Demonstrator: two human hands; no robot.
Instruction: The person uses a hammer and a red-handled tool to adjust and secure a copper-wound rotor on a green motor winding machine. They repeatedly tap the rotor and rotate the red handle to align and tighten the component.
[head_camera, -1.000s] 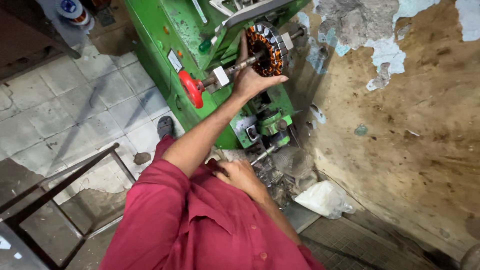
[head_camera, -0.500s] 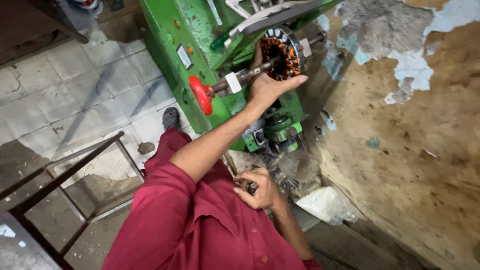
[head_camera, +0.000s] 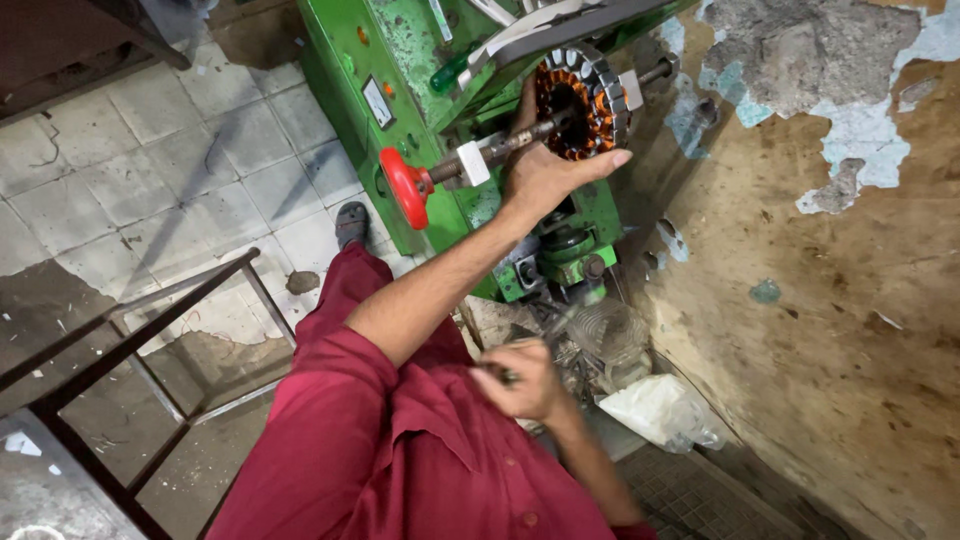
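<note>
My left hand (head_camera: 545, 175) reaches out to a round motor stator (head_camera: 580, 100) with copper windings, mounted on a steel shaft (head_camera: 500, 150) of a green machine (head_camera: 400, 70). The palm presses on the stator's lower rim, fingers stretched along it and thumb behind. A red knob (head_camera: 405, 188) caps the shaft's near end. My right hand (head_camera: 525, 380) is curled close to my chest, over my red shirt, pinching a small dark object (head_camera: 508, 376) that is too small to identify.
A dark metal frame (head_camera: 130, 340) stands at the lower left on the tiled floor. A peeling wall (head_camera: 820, 250) fills the right side. A white plastic bag (head_camera: 655, 410) and tangled wire scraps (head_camera: 590, 345) lie at the machine's base. My sandalled foot (head_camera: 350, 222) is by the machine.
My right hand has risen from my lap toward my chest and closed on the small dark object. My left hand stays on the stator.
</note>
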